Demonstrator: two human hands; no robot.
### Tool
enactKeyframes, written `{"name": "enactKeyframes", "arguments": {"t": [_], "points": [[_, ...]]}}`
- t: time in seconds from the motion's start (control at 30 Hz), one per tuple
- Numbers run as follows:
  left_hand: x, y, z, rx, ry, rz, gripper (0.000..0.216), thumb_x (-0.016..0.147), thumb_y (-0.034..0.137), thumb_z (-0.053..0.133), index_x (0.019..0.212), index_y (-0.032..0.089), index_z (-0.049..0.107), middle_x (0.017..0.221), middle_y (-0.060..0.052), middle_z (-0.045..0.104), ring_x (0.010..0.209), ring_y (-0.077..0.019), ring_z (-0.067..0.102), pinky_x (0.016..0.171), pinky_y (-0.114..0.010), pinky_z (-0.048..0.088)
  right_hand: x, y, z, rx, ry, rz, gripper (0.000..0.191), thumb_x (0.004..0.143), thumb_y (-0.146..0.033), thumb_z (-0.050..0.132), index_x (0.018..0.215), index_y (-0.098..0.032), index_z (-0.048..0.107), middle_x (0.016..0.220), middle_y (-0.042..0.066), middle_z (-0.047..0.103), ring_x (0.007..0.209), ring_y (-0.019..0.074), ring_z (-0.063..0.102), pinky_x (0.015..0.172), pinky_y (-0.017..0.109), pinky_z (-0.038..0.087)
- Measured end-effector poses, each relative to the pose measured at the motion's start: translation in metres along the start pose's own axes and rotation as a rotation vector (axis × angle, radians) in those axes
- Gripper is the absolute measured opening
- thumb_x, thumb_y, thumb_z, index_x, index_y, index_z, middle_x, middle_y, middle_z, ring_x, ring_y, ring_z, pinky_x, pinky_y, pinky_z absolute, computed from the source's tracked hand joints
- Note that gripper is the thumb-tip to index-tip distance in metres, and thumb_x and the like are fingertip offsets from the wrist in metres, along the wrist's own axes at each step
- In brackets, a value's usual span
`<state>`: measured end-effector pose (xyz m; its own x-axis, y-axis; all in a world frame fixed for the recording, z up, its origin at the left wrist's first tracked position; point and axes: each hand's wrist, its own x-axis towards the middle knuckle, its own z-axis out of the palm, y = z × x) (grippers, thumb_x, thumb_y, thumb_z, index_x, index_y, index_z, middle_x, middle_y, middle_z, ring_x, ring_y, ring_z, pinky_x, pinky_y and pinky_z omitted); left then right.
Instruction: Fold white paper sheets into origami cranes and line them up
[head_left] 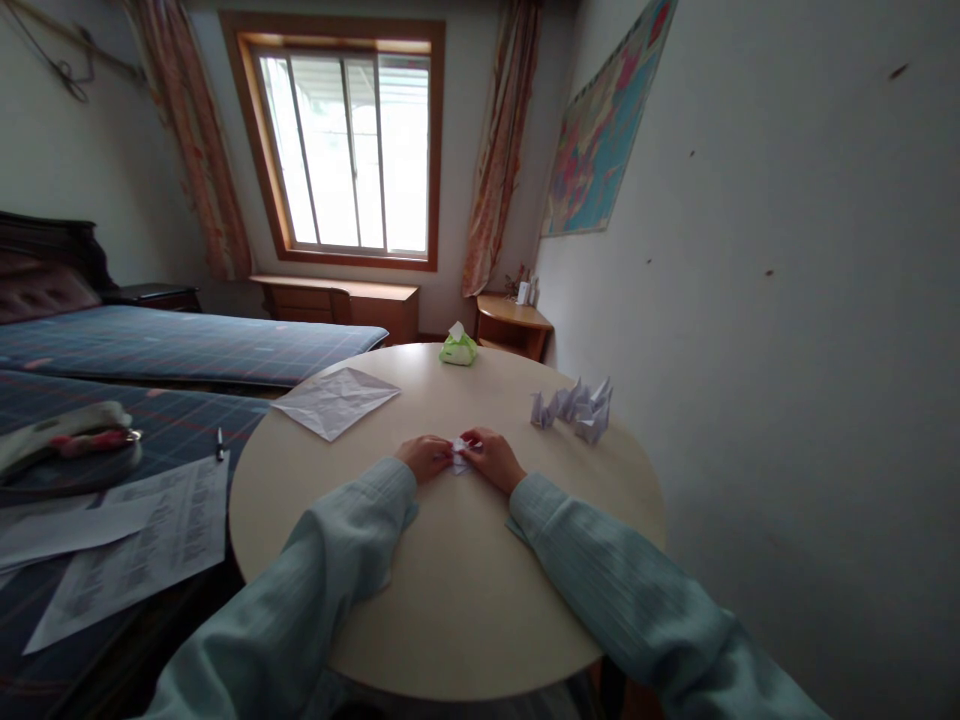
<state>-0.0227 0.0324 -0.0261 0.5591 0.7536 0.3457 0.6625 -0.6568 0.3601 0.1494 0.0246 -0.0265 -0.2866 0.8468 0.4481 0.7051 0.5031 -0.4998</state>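
Note:
A small folded piece of white paper is between my hands over the middle of the round table. My left hand pinches it from the left side. From the right, my right hand grips its upper part, with thumb and fingers close together. My fingers cover much of the paper, so its exact shape is hard to make out. Several folded white paper figures with pointed tips stand together to the right. A creased, flat sheet of white paper lies to the left.
A green tissue pack sits near the table's far edge. Left of the table are beds with plaid covers, where printed sheets, a pen and a bag-like item lie. A wall rises on the right.

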Motion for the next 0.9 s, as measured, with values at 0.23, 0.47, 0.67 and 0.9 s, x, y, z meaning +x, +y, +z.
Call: {"name": "enactKeyframes", "arguments": {"t": [0.23, 0.47, 0.67, 0.9], "points": [[0.0, 0.004, -0.003, 0.007, -0.063, 0.043, 0.018, 0.068, 0.024, 0.052, 0.079, 0.02, 0.066, 0.096, -0.004, 0.062, 0.086, -0.0168, 0.057, 0.078, -0.027, 0.044, 0.001, 0.003, 0.001, -0.035, -0.011, 0.023, 0.009, 0.068, -0.023, 0.056, 0.072, -0.015, 0.06, 0.068, 0.002, 0.058, 0.064, 0.0112, 0.051, 0.062, 0.023, 0.038], [-0.001, 0.007, -0.002, -0.054, -0.013, 0.063, 0.016, 0.067, 0.024, 0.052, 0.075, 0.021, 0.065, 0.099, -0.005, 0.06, 0.089, -0.0198, 0.055, 0.08, -0.033, 0.042, 0.001, -0.002, -0.001, 0.021, 0.036, -0.063, 0.025, 0.062, -0.012, 0.058, 0.087, -0.016, 0.056, 0.073, 0.001, 0.058, 0.064, 0.0111, 0.048, 0.064, 0.024, 0.038], [-0.001, 0.01, -0.004, -0.06, -0.026, 0.051, 0.021, 0.066, 0.023, 0.052, 0.083, 0.021, 0.064, 0.102, -0.006, 0.058, 0.094, -0.0199, 0.052, 0.082, -0.031, 0.04, 0.0, -0.008, -0.003, 0.029, -0.009, -0.138, 0.025, 0.063, -0.007, 0.053, 0.085, -0.017, 0.057, 0.072, 0.001, 0.058, 0.065, 0.0106, 0.049, 0.065, 0.023, 0.039], [-0.001, 0.01, -0.005, 0.018, -0.039, 0.039, 0.015, 0.067, 0.024, 0.049, 0.071, 0.021, 0.063, 0.089, -0.003, 0.062, 0.075, -0.0159, 0.057, 0.068, -0.025, 0.043, -0.005, -0.011, -0.009, 0.018, -0.092, -0.227, 0.018, 0.064, -0.011, 0.052, 0.079, -0.018, 0.058, 0.07, -0.001, 0.059, 0.065, 0.0094, 0.052, 0.065, 0.021, 0.039]]}}
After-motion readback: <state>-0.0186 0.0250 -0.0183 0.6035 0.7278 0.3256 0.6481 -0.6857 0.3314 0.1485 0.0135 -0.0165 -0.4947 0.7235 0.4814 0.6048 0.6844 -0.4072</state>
